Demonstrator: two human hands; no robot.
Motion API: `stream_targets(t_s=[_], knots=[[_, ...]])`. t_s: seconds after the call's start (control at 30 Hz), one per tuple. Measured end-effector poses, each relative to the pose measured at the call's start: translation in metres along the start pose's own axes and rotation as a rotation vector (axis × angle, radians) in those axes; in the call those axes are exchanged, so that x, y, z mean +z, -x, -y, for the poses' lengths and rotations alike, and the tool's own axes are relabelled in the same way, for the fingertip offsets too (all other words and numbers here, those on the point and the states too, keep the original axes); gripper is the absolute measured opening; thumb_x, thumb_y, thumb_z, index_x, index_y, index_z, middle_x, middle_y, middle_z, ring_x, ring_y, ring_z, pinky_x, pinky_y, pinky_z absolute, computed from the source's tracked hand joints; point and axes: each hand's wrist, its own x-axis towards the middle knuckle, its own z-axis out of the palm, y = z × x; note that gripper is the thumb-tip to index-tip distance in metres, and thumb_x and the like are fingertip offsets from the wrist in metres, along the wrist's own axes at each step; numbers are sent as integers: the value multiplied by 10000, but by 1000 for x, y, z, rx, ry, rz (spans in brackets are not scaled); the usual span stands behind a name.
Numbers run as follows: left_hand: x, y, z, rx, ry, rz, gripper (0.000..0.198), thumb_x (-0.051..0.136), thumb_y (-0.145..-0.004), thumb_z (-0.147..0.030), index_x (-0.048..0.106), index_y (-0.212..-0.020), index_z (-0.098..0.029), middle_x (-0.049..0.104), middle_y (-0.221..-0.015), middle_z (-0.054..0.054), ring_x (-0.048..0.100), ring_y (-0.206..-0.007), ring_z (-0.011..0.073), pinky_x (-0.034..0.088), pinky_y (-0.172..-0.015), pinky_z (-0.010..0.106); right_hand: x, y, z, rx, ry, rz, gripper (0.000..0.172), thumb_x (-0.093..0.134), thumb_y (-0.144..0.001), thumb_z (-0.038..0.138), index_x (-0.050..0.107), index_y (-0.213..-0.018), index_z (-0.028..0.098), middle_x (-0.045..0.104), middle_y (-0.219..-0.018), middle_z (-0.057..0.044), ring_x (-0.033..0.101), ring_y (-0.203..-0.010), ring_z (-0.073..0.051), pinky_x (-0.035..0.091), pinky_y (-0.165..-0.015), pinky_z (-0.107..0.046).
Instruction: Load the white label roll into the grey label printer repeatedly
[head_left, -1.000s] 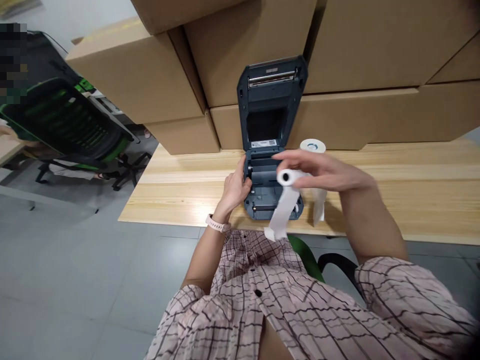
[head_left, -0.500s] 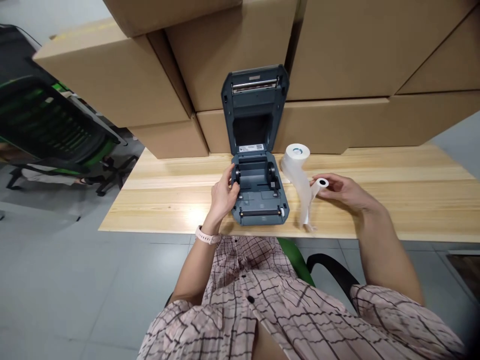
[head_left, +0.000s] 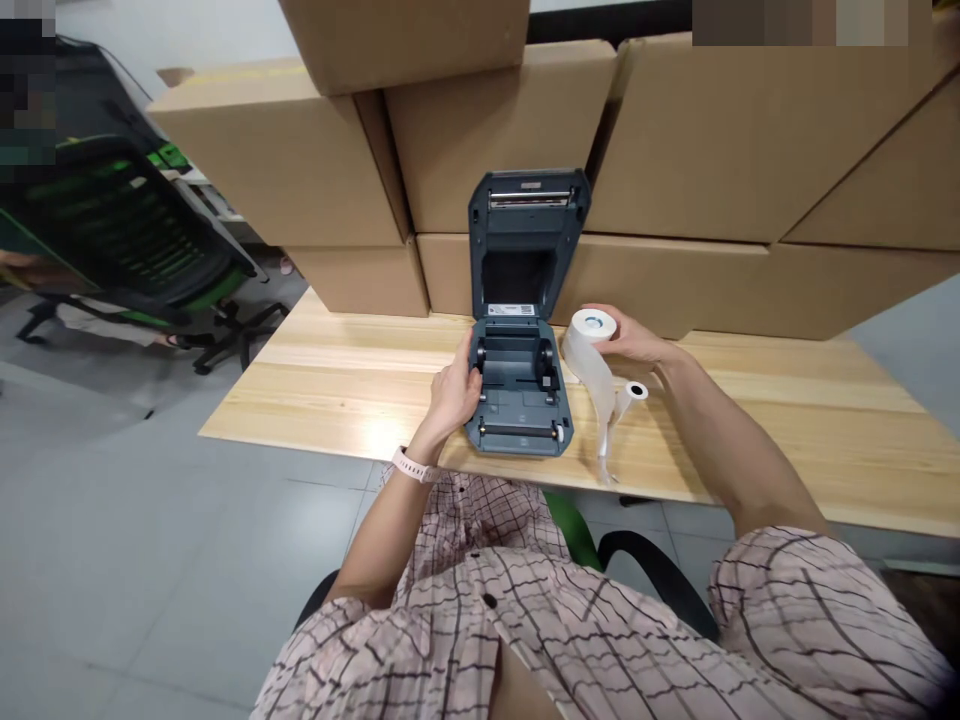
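A dark grey label printer stands on the wooden table with its lid tilted up and its inside bare. My left hand grips the printer's left side, the thumb over the rim. To the right of the printer stands a large white label roll, a loose strip trailing from it towards the table's front. My right hand is closed around the roll's right and far side; some fingers are hidden behind it. A smaller white roll with a dark core stands nearer me, joined to the strip.
Stacked cardboard boxes line the back of the wooden table. An office chair stands on the floor to the left, with part of another person beyond it. The table's front edge runs close to my lap.
My right hand has left the small roll and moved back and left to the large roll. My left hand stays on the printer. The view has shifted slightly.
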Motion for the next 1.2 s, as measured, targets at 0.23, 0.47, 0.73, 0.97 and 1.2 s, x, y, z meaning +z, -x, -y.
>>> stream_targets(t_s=[0.23,0.47,0.73,0.97,1.2], knots=[[-3,5,-14,-72,-91,59,745,404,-987,-203,303,-1725,-220,787,-1325,120,762,-1119,317,543,-1005,443,5,17,57,-205,-54,62,909,807,-663,774,572,-1429,346,740,-1367,-135,733,-1206,-350,611,-853,-408],[-2,6,-12,-58,-52,45,744,406,-988,-210,296,-1723,-179,781,-1342,143,765,-1160,340,548,-1047,479,81,27,136,-384,558,464,944,912,-668,618,603,-1496,287,699,-1470,-113,706,-1273,-380,566,-1087,-515],[0,7,-9,-62,50,25,733,418,-1004,-228,288,-1725,-208,707,-1495,134,738,-1250,335,535,-1096,496,123,-8,125,-378,976,687,1422,851,-707,751,107,-1776,179,547,-1647,-205,630,-1413,-444,554,-1120,-520],[2,7,-6,-68,87,9,728,450,-990,-232,339,-1709,-251,768,-1391,107,754,-1158,301,549,-1053,467,139,-10,103,-315,1079,692,1276,672,-875,775,59,-1764,96,713,-1426,-254,757,-1175,-402,606,-947,-472],[3,9,-3,-20,123,-54,586,488,-1020,-278,498,-1606,-274,762,-1400,81,745,-1188,303,559,-1022,412,145,86,195,-995,1007,321,398,351,-1148,384,722,-1198,247,789,-1032,-87,734,-974,-248,586,-879,-419]])
